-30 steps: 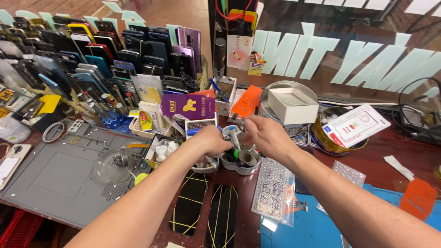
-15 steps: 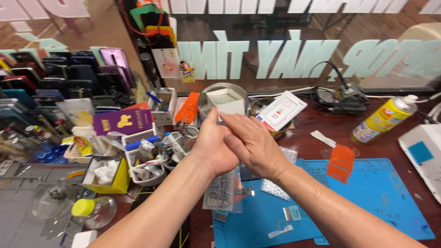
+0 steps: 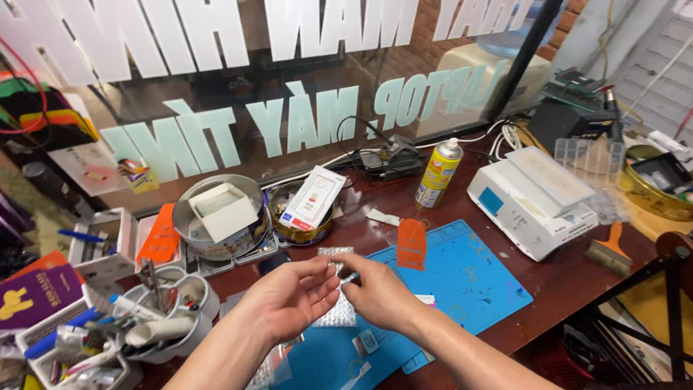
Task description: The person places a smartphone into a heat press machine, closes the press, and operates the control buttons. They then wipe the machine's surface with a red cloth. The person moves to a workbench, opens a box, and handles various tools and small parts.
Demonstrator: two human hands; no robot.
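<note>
Shifted right from cups (image 3: 162,307) to above mat (image 3: 462,282); both hands' fingers (image 3: 317,278) pinched bubble-wrap pouch (image 3: 338,289). Could've dropped small contents onto cluttered tabletop (image 3: 570,278) if tilted.

Open blue mat (image 3: 469,282) to the right of both hands, broken only by an orange tag (image 3: 412,244) just beyond. Crowded on the left by white cups of tools (image 3: 170,310), with round tins (image 3: 216,217) farther back. Hemmed in at far right by a spray can (image 3: 438,173) and a white machine (image 3: 530,202).
</note>
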